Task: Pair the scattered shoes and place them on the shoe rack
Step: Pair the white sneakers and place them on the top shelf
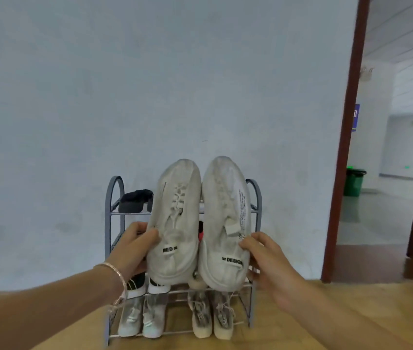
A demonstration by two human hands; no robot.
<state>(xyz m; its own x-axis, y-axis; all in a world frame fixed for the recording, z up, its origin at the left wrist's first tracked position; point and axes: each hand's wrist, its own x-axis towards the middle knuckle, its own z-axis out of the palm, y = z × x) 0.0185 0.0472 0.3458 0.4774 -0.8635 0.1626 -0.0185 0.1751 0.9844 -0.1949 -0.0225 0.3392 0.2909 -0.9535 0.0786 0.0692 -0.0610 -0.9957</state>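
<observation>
pale wall (150,84), shoe rack (114,195); left hand (131,250) fingers (150,236) around "ned"-tabbed white sneaker (175,223), right hand (271,261) fingers (251,245) around "design"-tabbed twin (225,213)

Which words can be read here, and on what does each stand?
"NED": tab of the left shoe, in the left hand.
"DESIGN": tab of the right shoe, in the right hand.
Fine print along the right shoe's side: too small to read.
Blue sign beyond the doorway: blurred.

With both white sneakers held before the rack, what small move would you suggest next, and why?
Probably lower the white sneakers onto the top shelf, right of the black item: the left hand and right hand each hold one, side by side, and the bottom tier already holds two pairs.
</observation>
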